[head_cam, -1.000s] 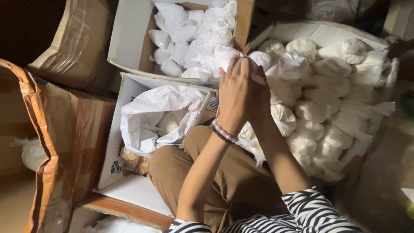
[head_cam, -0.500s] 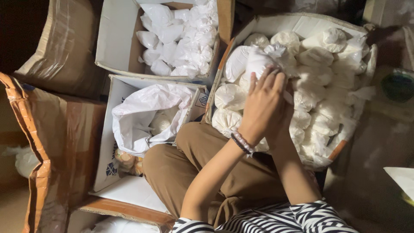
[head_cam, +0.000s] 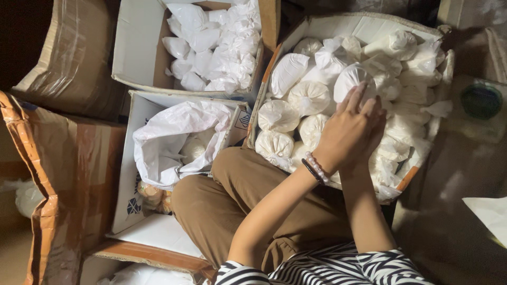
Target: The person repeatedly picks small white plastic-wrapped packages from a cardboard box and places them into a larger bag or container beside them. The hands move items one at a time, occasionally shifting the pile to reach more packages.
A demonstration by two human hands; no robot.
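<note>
I see my left hand (head_cam: 346, 134) on top, fingers (head_cam: 355, 100) closed narrowly over a tied white pouch (head_cam: 351, 79) near the middle of the right cardboard box (head_cam: 369, 24); my right hand (head_cam: 377, 132) is tucked beneath it, and I cannot tell how its fingers sit. The pouch looks soft, powder-filled and slumping, probably moderately heavy, its thin plastic likely slippery and easy to puncture. I would grip the knotted neck or cradle the belly. 2 more boxes stand left: small bags (head_cam: 211, 47) and a white liner bag (head_cam: 174, 132).
</note>
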